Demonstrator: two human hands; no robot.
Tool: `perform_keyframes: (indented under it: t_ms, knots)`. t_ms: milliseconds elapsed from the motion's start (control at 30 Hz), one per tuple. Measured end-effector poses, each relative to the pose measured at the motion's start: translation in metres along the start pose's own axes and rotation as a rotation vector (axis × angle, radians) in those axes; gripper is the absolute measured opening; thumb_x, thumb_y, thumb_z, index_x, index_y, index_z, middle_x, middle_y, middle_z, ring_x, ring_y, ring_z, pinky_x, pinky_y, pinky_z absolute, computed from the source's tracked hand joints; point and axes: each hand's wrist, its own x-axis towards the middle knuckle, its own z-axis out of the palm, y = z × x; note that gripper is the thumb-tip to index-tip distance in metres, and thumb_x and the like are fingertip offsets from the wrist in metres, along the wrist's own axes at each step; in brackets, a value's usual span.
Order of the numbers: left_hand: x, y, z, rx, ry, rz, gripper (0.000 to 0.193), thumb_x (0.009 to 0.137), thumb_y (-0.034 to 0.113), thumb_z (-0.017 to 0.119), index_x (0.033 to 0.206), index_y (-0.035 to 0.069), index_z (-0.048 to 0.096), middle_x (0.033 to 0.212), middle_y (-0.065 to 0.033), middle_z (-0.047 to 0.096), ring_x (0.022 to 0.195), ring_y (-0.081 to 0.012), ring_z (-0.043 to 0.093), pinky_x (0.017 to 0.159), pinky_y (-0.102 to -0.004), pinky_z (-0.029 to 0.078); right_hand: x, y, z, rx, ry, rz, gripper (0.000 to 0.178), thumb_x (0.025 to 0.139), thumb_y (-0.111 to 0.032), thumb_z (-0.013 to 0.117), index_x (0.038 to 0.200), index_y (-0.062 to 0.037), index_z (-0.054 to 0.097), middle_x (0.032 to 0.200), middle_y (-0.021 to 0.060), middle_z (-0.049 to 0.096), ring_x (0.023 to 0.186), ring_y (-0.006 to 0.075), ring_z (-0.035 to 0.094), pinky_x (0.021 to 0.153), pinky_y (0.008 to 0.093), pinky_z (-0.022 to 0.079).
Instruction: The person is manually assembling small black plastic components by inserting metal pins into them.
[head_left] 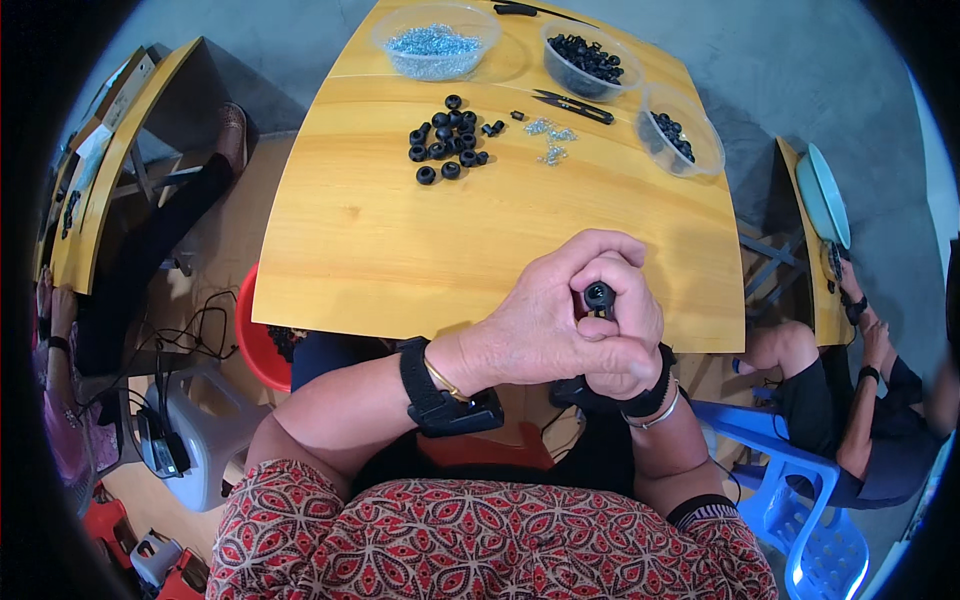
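— Two hands together! What do they hold?
— A small black part (599, 295). The left hand (545, 320) wraps over the right hand (625, 345), and the fingers of both pinch it tight, just over the near edge of the table (400, 250).
— What else is up there?
— Black rings (447, 138) in a pile, little snips (572, 105), and a tub of silver bits (436, 40) far back

Bright, even light, soft shadows, sharp centre; fisheye bends edges and leaves black corners.
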Motion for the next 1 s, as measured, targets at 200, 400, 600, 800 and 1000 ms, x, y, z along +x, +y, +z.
perform_keyframes:
  t_ms: [200,400,600,800,1000]
  knots:
    - [-0.002,-0.002,0.006,0.012,0.066,0.109,0.06,0.062,0.031,0.076,0.106,0.002,0.047,0.091,-0.0049,0.052,0.086,-0.0127,0.05,0.078,-0.0263,0.041,-0.001,0.002,0.002,0.044,0.0,-0.047,0.027,0.077,-0.015,0.058,0.098,-0.0015,0.047,0.082,0.0122,0.052,0.071,0.0293,0.053,0.064,0.0341,0.043]
    - [-0.004,-0.007,0.008,0.058,0.127,0.145,0.058,0.061,0.035,0.076,0.101,0.002,0.05,0.088,-0.0061,0.053,0.082,-0.0133,0.052,0.074,-0.0267,0.043,-0.002,0.004,0.005,0.099,0.079,-0.076,0.025,0.079,-0.021,0.058,0.094,-0.0017,0.05,0.08,0.0111,0.053,0.067,0.0286,0.054,0.059,0.0327,0.044]
    - [0.0,-0.007,0.011,0.161,0.244,0.23,0.045,0.059,0.029,0.079,0.082,0.002,0.052,0.073,-0.0086,0.053,0.066,-0.0203,0.055,0.06,-0.0273,0.045,-0.005,0.005,0.001,0.042,0.101,-0.093,0.022,0.08,-0.018,0.053,0.096,-0.0018,0.051,0.083,0.0103,0.055,0.067,0.0273,0.056,0.057,0.032,0.045]
    - [-0.001,-0.005,0.006,0.252,0.25,0.26,0.039,0.06,0.026,0.077,0.079,0.002,0.053,0.07,-0.0091,0.052,0.062,-0.0223,0.054,0.057,-0.0274,0.045,-0.006,-0.001,0.001,0.231,0.038,0.105,0.018,0.081,-0.013,0.051,0.096,-0.0031,0.05,0.085,0.0097,0.054,0.068,0.026,0.056,0.059,0.0298,0.045]
    - [0.003,-0.005,0.0,0.207,0.086,0.186,0.048,0.068,0.029,0.069,0.101,-0.001,0.052,0.089,-0.0077,0.055,0.072,-0.0144,0.056,0.069,-0.0239,0.045,0.002,-0.006,-0.005,0.199,0.03,0.148,0.017,0.085,-0.014,0.049,0.097,-0.0023,0.05,0.087,0.0095,0.053,0.073,0.0238,0.057,0.063,0.0299,0.045]
